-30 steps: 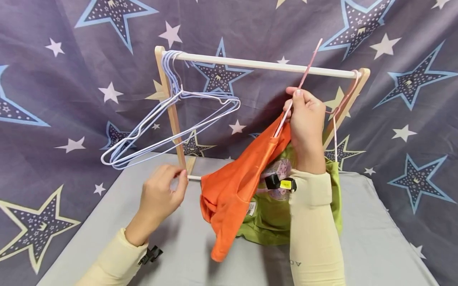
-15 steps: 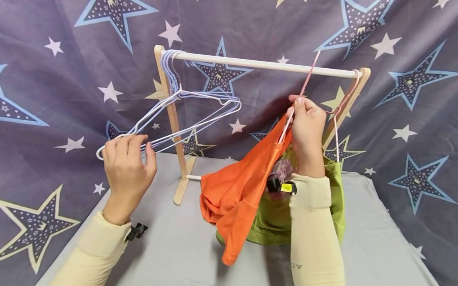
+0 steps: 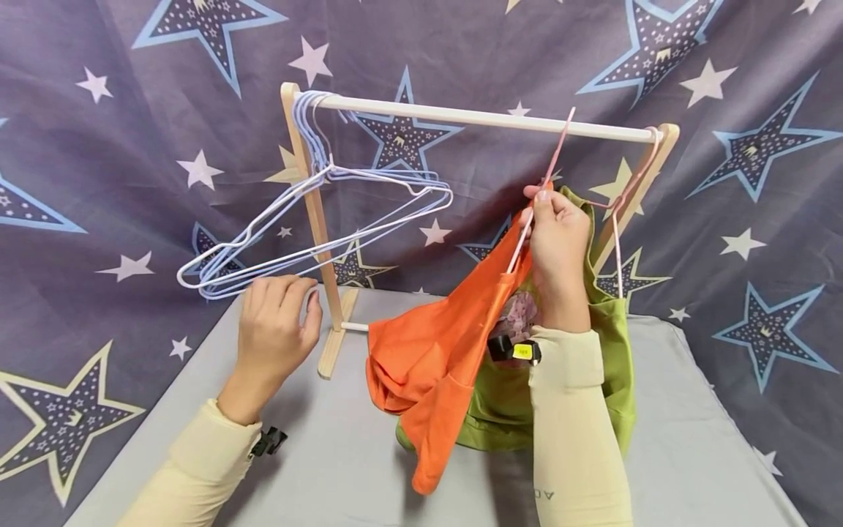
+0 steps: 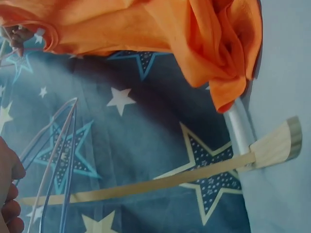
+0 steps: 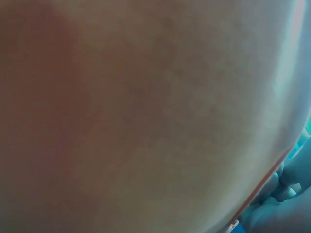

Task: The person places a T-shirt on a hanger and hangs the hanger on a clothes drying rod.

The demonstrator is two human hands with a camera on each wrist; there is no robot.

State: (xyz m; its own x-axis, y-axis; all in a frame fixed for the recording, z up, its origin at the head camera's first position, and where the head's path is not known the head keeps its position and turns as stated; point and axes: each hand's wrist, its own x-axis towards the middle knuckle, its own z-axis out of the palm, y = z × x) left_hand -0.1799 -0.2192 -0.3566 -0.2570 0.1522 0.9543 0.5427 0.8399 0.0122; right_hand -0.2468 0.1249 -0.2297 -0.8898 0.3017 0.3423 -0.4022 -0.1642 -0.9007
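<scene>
My right hand [image 3: 538, 203] pinches the wire of a pink hanger [image 3: 558, 143] just under the white rod [image 3: 481, 117] of a small wooden rack. An orange garment [image 3: 428, 351] hangs from that hanger in front of a green garment [image 3: 612, 344], which hangs from a second pink hanger at the rod's right end. My left hand [image 3: 290, 294] hovers with loosely curled fingers just below a bunch of pale blue wire hangers [image 3: 316, 219] and holds nothing. The left wrist view shows the orange garment [image 4: 160, 34], the hanger wires [image 4: 58, 160] and the rack's foot [image 4: 272, 145]. The right wrist view is filled by a blurred close surface.
The rack stands on a grey table top [image 3: 342, 454] before a purple backdrop with stars [image 3: 132, 146]. The rack's left post [image 3: 316, 234] rises right beside my left hand. The hangers jut out to the left past the post.
My left hand went from the rack's base to the hangers' left end, then came back right and down below them. The pink hanger dipped slightly and green cloth now shows above my right hand.
</scene>
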